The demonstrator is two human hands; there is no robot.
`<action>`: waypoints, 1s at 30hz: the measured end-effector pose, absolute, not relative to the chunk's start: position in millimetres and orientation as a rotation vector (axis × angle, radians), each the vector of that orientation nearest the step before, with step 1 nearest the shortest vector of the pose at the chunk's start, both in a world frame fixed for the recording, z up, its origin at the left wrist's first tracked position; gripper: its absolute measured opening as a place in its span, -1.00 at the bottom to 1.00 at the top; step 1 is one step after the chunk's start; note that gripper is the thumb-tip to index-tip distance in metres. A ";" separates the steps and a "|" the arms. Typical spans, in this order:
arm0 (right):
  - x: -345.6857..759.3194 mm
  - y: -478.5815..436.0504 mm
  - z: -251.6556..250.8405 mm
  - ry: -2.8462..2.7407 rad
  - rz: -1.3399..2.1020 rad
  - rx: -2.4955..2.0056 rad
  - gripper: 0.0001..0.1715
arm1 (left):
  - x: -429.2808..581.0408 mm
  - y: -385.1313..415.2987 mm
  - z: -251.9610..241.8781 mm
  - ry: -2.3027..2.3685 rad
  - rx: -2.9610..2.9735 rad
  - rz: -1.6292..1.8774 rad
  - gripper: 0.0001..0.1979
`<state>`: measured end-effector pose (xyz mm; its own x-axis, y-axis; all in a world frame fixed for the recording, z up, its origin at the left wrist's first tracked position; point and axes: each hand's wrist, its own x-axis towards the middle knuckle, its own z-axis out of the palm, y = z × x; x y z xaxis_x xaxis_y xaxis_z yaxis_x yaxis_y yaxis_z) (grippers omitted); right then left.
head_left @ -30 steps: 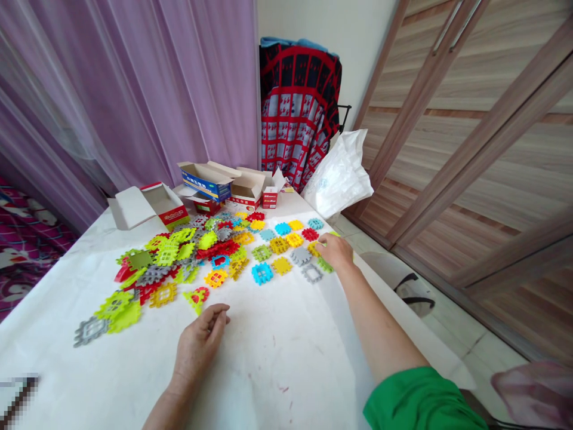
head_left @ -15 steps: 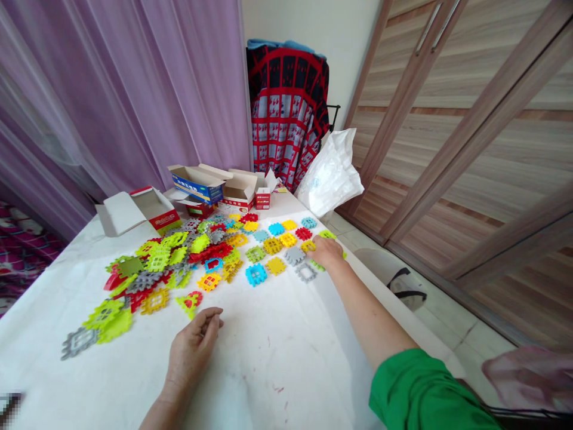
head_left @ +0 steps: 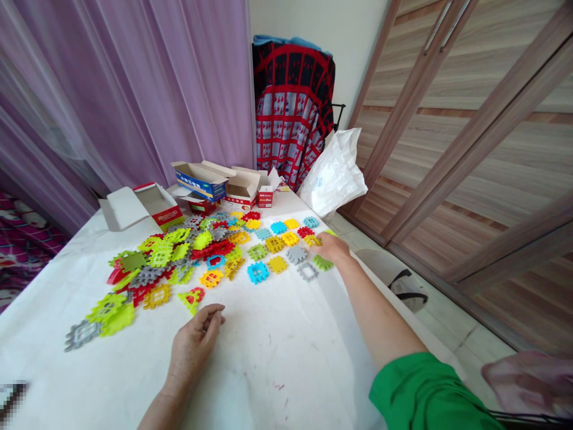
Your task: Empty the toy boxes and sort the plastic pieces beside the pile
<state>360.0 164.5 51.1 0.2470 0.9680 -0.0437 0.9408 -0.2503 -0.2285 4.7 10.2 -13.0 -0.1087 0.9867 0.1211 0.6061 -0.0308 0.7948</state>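
My left hand [head_left: 197, 337] rests on the white cloth at the front, its fingers curled in and nothing visible in them. Just beyond it lies a lime triangular piece with a red one [head_left: 193, 297]. Stretched to the right edge of the table, my right hand [head_left: 335, 248] is low among flat plastic interlocking pieces; its fingertips are mostly hidden. Close to its fingers are a yellow piece [head_left: 312, 240] and a green piece [head_left: 323, 263]. A lime piece [head_left: 330, 232] shows partly behind the hand. Left of it, loose rows include a grey square frame [head_left: 307, 272] and a blue frame [head_left: 258, 273].
A heap of mixed pieces [head_left: 161, 255] covers the left middle of the table. Behind it stand open cardboard boxes, including a blue box [head_left: 199, 183] and a red-and-white box [head_left: 166, 209]. A white plastic bag [head_left: 333, 173] leans at the far right corner.
My right hand has shifted slightly right, away from the yellow piece, and more of the green piece beside it now shows. My left hand stays in place. The view has turned slightly.
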 end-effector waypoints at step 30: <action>232.5 170.4 68.0 -2.023 0.032 -2.359 -0.42 | 8.2 10.7 -18.8 1.729 1.650 0.985 -0.65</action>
<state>232.5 170.4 68.0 0.1526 0.9883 0.0065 0.9876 -0.1522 -0.0396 8.2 10.7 -18.8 -0.0954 0.9908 0.0962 0.5881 -0.0219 0.8085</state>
